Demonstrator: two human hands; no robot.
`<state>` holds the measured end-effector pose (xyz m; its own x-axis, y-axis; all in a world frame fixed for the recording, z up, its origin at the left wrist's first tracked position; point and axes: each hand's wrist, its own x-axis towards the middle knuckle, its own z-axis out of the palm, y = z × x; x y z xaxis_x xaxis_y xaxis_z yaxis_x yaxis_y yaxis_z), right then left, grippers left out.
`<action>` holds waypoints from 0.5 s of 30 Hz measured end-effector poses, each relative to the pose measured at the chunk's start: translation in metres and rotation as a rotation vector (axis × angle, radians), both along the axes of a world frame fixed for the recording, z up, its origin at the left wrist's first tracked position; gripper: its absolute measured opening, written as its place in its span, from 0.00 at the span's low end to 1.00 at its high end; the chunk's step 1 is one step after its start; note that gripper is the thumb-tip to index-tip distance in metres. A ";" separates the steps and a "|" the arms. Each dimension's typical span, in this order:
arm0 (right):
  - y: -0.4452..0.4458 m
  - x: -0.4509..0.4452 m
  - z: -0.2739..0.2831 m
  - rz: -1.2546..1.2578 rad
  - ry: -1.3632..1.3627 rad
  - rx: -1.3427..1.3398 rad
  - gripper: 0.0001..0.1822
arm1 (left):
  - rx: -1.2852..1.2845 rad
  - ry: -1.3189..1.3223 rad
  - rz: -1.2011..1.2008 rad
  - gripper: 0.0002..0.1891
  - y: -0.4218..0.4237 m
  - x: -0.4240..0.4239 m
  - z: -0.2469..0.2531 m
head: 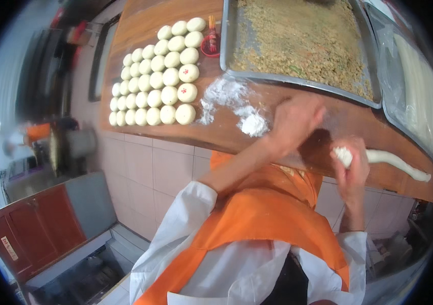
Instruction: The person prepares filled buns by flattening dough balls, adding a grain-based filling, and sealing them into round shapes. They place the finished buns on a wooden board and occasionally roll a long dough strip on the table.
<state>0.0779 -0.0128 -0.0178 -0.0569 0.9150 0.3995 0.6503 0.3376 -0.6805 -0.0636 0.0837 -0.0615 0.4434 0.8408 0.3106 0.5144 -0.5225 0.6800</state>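
Note:
My right hand (pixel 351 162) grips a rope of white dough (pixel 397 163) near the table's front edge. A torn-looking end of dough (pixel 343 155) bulges out on the thumb side, and the rest trails right along the wooden table (pixel 235 139). To its left my left hand (pixel 296 120), blurred by motion, is over the tabletop; its fingers are curled, and whether they hold anything is hidden. A mound of white flour (pixel 254 124) lies just left of that hand. Farther left, several rows of round pale dough buns (pixel 157 78) stand close together; two bear red marks.
A metal tray (pixel 222 42) of crumbly brown filling (pixel 308 45) stands beyond my hands. At the right, another tray holds long dough strips (pixel 418 76) under clear plastic (pixel 390 82). A small red dish (pixel 209 52) with a bundle of sticks (pixel 212 32) sits beside the buns.

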 end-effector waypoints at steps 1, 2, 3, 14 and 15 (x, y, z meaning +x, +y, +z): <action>0.005 0.002 0.005 -0.070 -0.100 -0.030 0.20 | 0.014 0.021 -0.112 0.12 -0.011 -0.006 0.008; 0.013 0.003 0.009 -0.138 -0.199 -0.061 0.21 | 0.028 0.042 -0.222 0.14 -0.024 -0.012 0.017; 0.018 0.010 0.008 -0.166 -0.255 -0.068 0.24 | 0.153 0.112 -0.291 0.19 -0.026 -0.019 0.014; 0.148 0.021 0.022 0.112 -0.441 0.030 0.34 | 0.060 0.336 -0.463 0.34 -0.031 -0.049 0.000; 0.162 0.024 0.021 0.145 -0.515 0.043 0.37 | 0.076 0.336 -0.459 0.34 -0.029 -0.045 0.000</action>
